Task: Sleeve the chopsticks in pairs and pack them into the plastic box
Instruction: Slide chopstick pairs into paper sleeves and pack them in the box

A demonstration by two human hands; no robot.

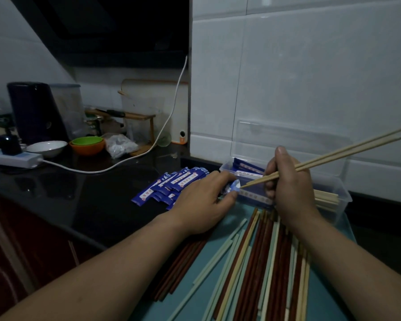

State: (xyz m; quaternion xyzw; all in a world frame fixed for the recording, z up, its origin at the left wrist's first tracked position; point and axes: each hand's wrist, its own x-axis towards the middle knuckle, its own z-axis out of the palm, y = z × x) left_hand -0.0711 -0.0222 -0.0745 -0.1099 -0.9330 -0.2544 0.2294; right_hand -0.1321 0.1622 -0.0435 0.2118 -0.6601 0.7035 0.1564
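Observation:
My right hand (287, 181) grips a pair of light wooden chopsticks (347, 151) that slant up to the right, their tips at the mouth of a blue paper sleeve (252, 195). My left hand (202, 200) pinches that sleeve's open end at its fingertips. Behind both hands stands the clear plastic box (338, 193), holding sleeved pairs with bare wooden ends sticking out on the right. A pile of empty blue sleeves (169, 184) lies left of the box. Loose chopsticks (252, 262) in red-brown, pale green and cream lie spread on a teal mat (190, 306) near me.
The dark countertop (79, 193) runs left, with a white power strip (12, 158) and cable, a white bowl (47, 148), stacked green and orange bowls (87, 145), a dark appliance (35, 112) and a plastic bag (120, 145). A white tiled wall (299, 77) rises behind the box.

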